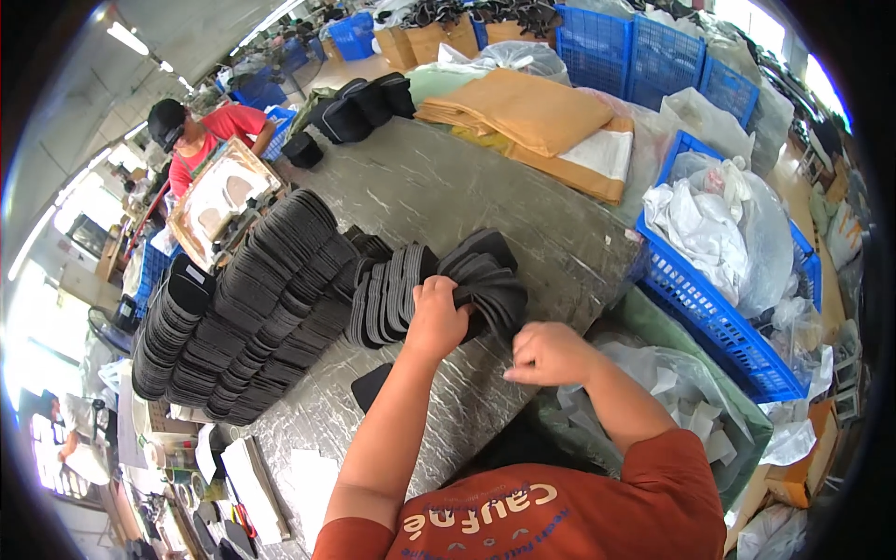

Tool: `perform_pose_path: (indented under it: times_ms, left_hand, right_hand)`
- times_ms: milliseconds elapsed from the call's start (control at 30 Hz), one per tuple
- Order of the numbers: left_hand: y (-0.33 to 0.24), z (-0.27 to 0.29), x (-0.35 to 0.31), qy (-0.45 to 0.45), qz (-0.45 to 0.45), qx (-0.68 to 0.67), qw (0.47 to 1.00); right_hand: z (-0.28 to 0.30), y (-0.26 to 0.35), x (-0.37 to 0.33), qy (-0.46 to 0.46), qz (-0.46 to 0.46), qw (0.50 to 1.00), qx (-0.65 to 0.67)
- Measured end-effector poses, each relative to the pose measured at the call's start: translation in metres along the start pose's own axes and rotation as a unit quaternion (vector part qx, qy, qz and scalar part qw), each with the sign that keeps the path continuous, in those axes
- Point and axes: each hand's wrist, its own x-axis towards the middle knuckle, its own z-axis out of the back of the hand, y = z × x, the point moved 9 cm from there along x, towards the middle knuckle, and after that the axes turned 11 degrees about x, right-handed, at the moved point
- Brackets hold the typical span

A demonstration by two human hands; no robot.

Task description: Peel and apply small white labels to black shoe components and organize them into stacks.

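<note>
A grey table (560, 219) is carrying packed rows of black pads (266, 299); one loose pad (371, 385) and white paper (314, 478) are lying nearer, folded brown sacks (532, 107) farther off.

The person wears a rust-red T-shirt (597, 509) with short, loose sleeves, the left sleeve (355, 539) and the right sleeve (667, 467) both plain and of the same cloth. Across its front runs a curved print (485, 513) of large, rounded pale letters, with smaller dark blue lettering around them and little light motifs below. Both forearms are bare down to the left grip (439, 315) and right grip (553, 353), ungloved hands, the right one slightly blurred.
</note>
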Motion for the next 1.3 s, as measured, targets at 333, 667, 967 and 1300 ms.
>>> perform_pose_path:
  times_ms: [333,667,967,1300]
  left_hand:
    - [-0.035,0.015,-0.041,-0.127,-0.102,0.051,0.985]
    - [-0.027,0.013,-0.069,-0.135,-0.117,0.030,0.984]
    - [-0.019,0.021,-0.020,-0.063,-0.132,-0.065,0.987]
    - [-0.018,-0.009,-0.006,-0.026,-0.094,-0.119,0.988]
  right_hand:
    - [0.134,-0.113,-0.020,-0.414,-0.143,0.885,-0.160]
    - [0.041,0.032,0.023,-0.203,0.041,0.972,-0.109]
    - [0.023,-0.004,0.012,-0.223,0.032,0.972,-0.066]
    - [0.050,-0.052,-0.018,-0.276,0.003,0.932,0.236]
